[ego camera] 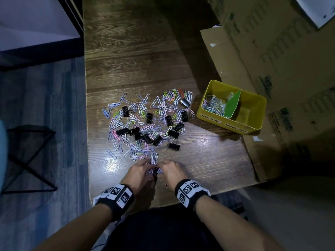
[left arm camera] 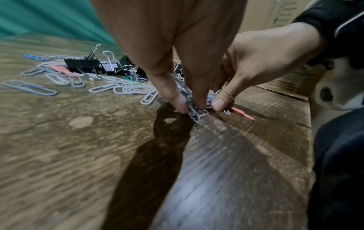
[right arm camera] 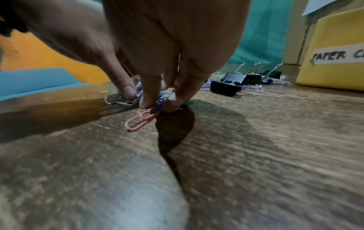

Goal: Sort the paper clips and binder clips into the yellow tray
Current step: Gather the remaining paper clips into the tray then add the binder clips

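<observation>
A loose heap of pastel paper clips [ego camera: 163, 105] mixed with black binder clips [ego camera: 174, 146] covers the middle of the wooden table [ego camera: 136, 60]. At the heap's near edge my left hand [ego camera: 141, 171] and right hand [ego camera: 170, 171] meet, and both pinch one small bunch of paper clips [ego camera: 154, 171] against the wood. In the left wrist view, left hand [left arm camera: 190, 107] grips grey clips [left arm camera: 194, 113]. A pink clip [right arm camera: 139, 123] sticks out below my right hand [right arm camera: 158, 105]. The yellow tray [ego camera: 223, 123] stands to the right. Its left compartment holds paper clips [ego camera: 213, 105] beside a green divider [ego camera: 233, 104].
Cardboard boxes [ego camera: 272, 60] crowd the table's right side, right behind the tray. A black wire stand [ego camera: 27, 156] is on the carpet to the left. The table's front edge runs just under my wrists. Binder clips [right arm camera: 226, 88] lie between my right hand and the tray [right arm camera: 334, 38].
</observation>
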Tool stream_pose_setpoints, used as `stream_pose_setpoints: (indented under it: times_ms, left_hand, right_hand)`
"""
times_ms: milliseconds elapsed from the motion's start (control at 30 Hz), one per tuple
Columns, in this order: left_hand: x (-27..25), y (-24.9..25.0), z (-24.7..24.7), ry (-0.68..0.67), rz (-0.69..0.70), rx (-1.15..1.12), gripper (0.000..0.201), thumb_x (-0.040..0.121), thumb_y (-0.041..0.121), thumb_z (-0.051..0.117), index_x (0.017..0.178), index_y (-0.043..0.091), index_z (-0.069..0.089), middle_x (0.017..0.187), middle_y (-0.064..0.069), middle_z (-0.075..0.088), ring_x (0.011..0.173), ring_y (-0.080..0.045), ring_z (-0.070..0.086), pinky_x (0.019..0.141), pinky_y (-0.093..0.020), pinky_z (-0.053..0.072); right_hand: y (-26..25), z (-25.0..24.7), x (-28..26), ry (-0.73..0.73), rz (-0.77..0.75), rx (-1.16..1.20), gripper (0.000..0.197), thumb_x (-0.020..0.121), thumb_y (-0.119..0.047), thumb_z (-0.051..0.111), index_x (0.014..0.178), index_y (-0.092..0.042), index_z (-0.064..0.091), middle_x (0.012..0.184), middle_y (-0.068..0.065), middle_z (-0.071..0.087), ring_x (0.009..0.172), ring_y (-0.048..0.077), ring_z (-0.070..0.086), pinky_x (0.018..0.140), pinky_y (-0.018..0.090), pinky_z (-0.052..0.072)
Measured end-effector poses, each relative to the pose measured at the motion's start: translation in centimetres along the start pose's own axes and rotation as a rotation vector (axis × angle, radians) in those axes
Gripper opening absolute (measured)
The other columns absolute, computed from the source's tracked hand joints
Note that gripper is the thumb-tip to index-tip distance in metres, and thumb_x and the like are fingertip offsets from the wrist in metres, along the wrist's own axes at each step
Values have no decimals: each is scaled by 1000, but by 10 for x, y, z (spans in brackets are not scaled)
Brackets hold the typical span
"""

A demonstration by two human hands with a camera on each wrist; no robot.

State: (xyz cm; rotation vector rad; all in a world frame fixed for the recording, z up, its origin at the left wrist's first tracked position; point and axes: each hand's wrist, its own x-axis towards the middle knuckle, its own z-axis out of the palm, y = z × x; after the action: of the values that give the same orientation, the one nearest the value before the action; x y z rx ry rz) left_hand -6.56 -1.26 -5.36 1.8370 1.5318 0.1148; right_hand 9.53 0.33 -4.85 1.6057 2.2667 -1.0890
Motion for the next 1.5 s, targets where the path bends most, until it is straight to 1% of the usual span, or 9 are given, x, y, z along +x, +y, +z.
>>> stream_pose_setpoints:
  times_ms: [133,333,533,733,867,1033,1200,1367,1500]
  left_hand:
    - [-3,-8,-2,56,-14,-56,30,80,10,69,109,17,68,122,-5,62,106,-19,61,97,-26,45]
    - [1,-12,-17,135,-202,-359,27,74,-1,73,93,18,74,104,7,66,86,-3,63,77,4,39]
    - [5,-10,-33,183,-278,-602,26,72,-6,72,72,19,72,82,9,70,70,10,63,68,-2,44]
    - [15,-2,-49,201,-331,-923,30,69,-13,69,63,16,75,73,2,73,66,-9,65,67,-22,57]
    - [28,24,-77,184,-271,-1023,22,65,-15,69,63,6,72,73,-2,73,62,-12,65,58,-22,56]
    - [64,72,-123,70,-132,-1119,39,37,26,92,67,9,74,79,-7,72,69,-14,66,59,-24,56]
    - [123,156,-153,61,-1,-1220,19,44,7,79,61,10,71,69,0,71,61,-9,66,56,-19,55]
    - [189,222,-139,26,56,-1021,21,70,-14,66,71,6,69,66,1,70,58,-6,64,53,-18,52]
    - [224,242,-99,48,116,-298,12,74,1,70,80,12,72,58,2,62,58,-7,58,54,-20,38]
  right_hand:
    - [3,-6,2,-37,81,122,33,90,-13,61,123,-10,58,107,15,66,92,26,66,85,37,55]
    - [15,-17,5,-54,142,327,31,86,-17,67,117,-15,64,113,6,66,96,17,63,90,34,52]
    - [30,-28,4,1,141,582,23,80,-18,74,102,-11,70,80,-7,62,73,5,53,70,16,45]
    - [40,-54,4,76,130,864,20,77,-9,75,97,-9,70,83,5,64,75,12,54,68,21,49]
    - [50,-81,0,183,106,1034,19,73,-4,78,80,-21,71,75,-3,66,66,8,58,70,22,53]
    - [61,-134,-19,339,24,1164,21,73,-1,76,84,-18,71,79,0,69,64,1,62,64,16,53]
    - [75,-188,-35,552,-38,1255,23,68,-1,78,80,-20,72,70,-4,71,65,11,64,74,36,57]
    - [97,-240,-37,725,-130,1276,29,72,11,71,78,-17,69,68,-5,72,58,6,64,58,19,54]
    - [120,-262,-22,809,-78,1140,28,72,2,76,73,-26,73,69,-8,72,64,6,65,65,24,56]
